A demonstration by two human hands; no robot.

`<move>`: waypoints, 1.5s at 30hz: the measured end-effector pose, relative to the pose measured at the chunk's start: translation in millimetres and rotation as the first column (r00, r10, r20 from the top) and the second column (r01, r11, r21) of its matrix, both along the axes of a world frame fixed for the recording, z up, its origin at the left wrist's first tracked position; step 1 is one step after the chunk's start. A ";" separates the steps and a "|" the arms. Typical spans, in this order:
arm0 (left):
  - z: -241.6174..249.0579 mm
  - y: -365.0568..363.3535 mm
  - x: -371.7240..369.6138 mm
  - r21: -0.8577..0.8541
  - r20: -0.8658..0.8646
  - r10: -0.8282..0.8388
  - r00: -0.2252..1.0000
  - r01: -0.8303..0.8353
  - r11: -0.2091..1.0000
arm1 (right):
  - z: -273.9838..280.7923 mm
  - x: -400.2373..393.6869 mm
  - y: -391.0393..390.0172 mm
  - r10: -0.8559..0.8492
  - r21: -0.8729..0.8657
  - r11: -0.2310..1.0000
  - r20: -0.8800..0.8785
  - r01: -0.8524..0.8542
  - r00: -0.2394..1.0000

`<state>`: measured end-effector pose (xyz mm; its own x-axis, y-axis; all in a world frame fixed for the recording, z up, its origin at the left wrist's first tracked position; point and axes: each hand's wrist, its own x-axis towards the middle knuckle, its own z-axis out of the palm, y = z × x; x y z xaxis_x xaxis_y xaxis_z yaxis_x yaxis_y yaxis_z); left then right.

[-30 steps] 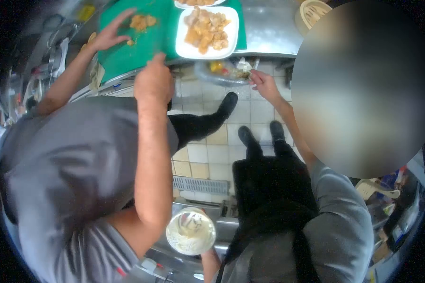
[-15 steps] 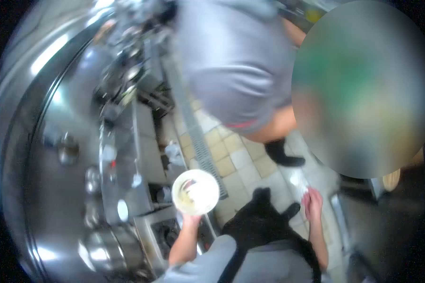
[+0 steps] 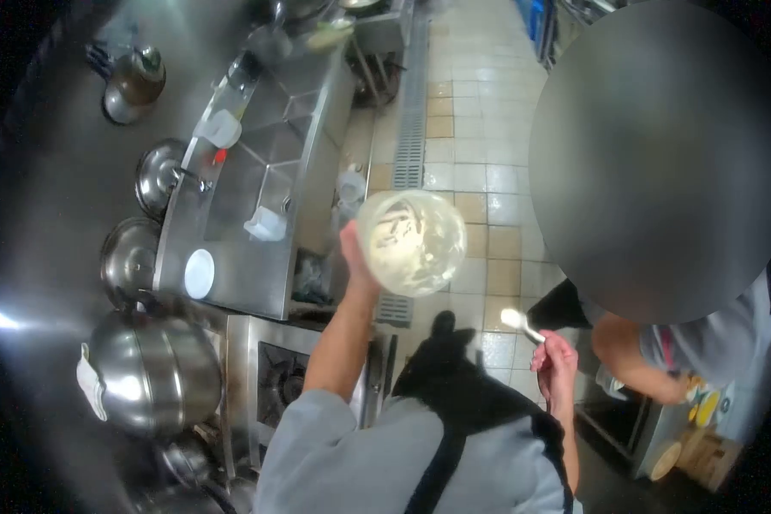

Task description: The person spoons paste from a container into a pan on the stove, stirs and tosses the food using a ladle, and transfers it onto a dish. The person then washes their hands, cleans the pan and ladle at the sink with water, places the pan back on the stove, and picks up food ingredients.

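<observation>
Sink (image 3: 244, 278): to your left, jug (image 3: 266, 224) in it, plate (image 3: 200, 274) on its near end.
Pot (image 3: 158, 373): steel, left of the burner (image 3: 283, 383).
Tub (image 3: 412, 243): open-topped, white cream inside, out in front of you; your left hand (image 3: 357, 261) curls round its side.
Spoon (image 3: 520, 323): white-tipped, its handle pinched in your right hand's (image 3: 557, 360) closed fingers, apart from the tub.

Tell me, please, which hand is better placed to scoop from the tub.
Probably the right hand: it holds the spoon, while the left hand is occupied holding the tub.
</observation>
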<state>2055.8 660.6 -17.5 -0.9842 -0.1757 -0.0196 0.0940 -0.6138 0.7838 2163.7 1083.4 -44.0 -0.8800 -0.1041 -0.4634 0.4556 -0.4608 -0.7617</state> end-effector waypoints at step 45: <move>46.4 -182.6 -470.7 0.351 0.167 0.191 0.967 -0.239 0.905 | 196.3 -722.3 -392.6 0.885 0.843 0.465 -0.435 -0.270 0.166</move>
